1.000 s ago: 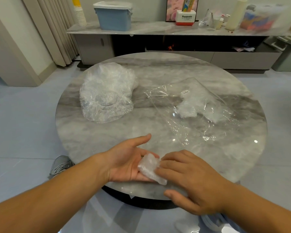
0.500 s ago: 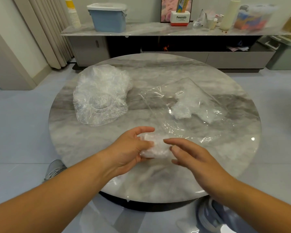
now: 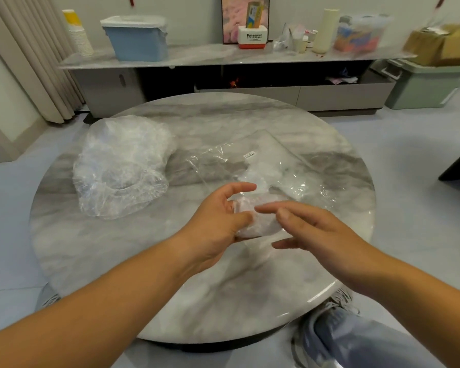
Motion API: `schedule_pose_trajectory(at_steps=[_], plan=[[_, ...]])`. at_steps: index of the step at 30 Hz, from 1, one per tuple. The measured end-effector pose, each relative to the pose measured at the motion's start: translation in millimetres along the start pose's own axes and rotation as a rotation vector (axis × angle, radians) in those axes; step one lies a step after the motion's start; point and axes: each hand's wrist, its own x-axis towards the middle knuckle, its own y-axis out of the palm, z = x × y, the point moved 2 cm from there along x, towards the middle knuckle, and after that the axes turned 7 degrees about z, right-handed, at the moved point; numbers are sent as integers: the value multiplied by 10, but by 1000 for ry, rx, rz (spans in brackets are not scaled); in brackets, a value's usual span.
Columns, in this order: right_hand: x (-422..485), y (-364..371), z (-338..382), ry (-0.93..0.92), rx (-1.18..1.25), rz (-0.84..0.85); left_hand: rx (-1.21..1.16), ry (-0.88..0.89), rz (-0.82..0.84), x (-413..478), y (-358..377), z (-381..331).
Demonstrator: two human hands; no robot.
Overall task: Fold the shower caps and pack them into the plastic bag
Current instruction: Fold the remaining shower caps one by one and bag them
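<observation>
My left hand (image 3: pixel 218 221) grips a small folded clear shower cap (image 3: pixel 260 219) between thumb and fingers, above the middle of the round marble table (image 3: pixel 117 261). Just right of the cap hovers my right hand (image 3: pixel 311 229), fingers straight and spread, its fingertips close to the cap. Behind both hands lies the clear plastic bag (image 3: pixel 271 166) with a small white label, and folded caps show inside it. A loose pile of unfolded clear shower caps (image 3: pixel 120 166) sits on the left part of the table.
A long low cabinet (image 3: pixel 223 83) stands behind the table, carrying a blue bin (image 3: pixel 136 38), stacked cups, a white box and other clutter. Curtains hang at the far left. A green bin (image 3: pixel 425 83) stands at the far right. My shoe and trouser leg (image 3: pixel 343 335) show below the table's edge.
Both hands have moved away from the near edge toward the bag. My left hand closed round the folded cap that lay on its palm, and my right hand lifted off it.
</observation>
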Motion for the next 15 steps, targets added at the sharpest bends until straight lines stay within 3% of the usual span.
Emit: schedule_pose_trajectory(at_steps=[8, 10, 12, 15], plan=[[124, -428, -235, 66, -9, -242, -53, -12, 19, 248, 162, 49], [161, -634, -306, 53, 6, -386, 211, 53, -28, 301, 189, 106], [188, -862, -416, 63, -4, -500, 648, 182, -37, 332, 234, 159], [213, -1082, -623, 82, -87, -510, 1080, 248, 90, 364, 356, 272]])
